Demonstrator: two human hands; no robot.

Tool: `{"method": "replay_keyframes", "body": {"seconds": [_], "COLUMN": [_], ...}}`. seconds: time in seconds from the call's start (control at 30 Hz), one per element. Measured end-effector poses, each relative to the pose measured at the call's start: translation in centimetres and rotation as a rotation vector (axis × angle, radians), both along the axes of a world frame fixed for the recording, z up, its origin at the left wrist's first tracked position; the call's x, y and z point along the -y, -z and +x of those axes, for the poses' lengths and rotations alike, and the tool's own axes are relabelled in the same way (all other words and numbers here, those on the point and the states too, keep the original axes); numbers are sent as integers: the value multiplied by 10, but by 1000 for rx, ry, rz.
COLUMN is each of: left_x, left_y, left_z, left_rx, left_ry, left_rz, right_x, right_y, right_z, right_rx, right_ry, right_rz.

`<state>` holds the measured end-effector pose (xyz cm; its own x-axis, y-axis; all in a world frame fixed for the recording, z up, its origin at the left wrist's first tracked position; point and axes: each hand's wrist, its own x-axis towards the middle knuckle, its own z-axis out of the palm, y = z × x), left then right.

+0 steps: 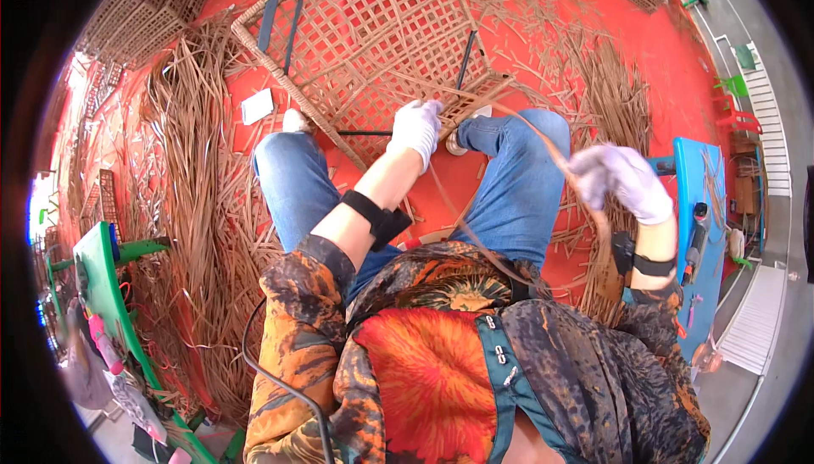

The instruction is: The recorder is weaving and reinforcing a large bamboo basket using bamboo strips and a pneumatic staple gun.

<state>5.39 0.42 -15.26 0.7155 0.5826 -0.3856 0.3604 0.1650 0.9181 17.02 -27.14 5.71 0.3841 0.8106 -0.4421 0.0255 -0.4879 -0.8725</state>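
Note:
A woven brown lattice panel with dark metal bars stands tilted in front of my knees, its near edge between my legs. My left hand, in a white glove, is closed at the panel's near edge; its fingertips are partly hidden. Out to the right, my gloved right hand is raised and somewhat blurred, its fingers bent around a long flat brown weaving strip. From the panel's right corner this strip arches over my knee to that hand and hangs below it. A thinner strand loops down across my lap.
Long bundles of brown strips lie left on the red floor, with another pile at right. A green stool stands left, a blue stool with tools right. Stacked woven pieces stand far left, near a white card.

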Motion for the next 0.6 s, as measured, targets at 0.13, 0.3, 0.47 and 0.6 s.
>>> {"method": "replay_keyframes", "body": {"seconds": [0.13, 0.3, 0.47, 0.6], "left_x": [6, 7, 41, 14], "left_y": [-24, 1, -12, -9], "left_z": [-46, -59, -90, -103], "left_rx": [204, 181, 12, 102], "left_ry": [-244, -186, 47, -45], "left_rz": [-420, -92, 371, 114], "right_x": [-74, -201, -290, -280], "right_y": [76, 234, 237, 227], "right_z": [-1, 21, -36, -38], "right_rx": [-199, -1629, -806, -327], "right_ry": [9, -346, 190, 47], "right_rz": [-57, -67, -179, -143]}}
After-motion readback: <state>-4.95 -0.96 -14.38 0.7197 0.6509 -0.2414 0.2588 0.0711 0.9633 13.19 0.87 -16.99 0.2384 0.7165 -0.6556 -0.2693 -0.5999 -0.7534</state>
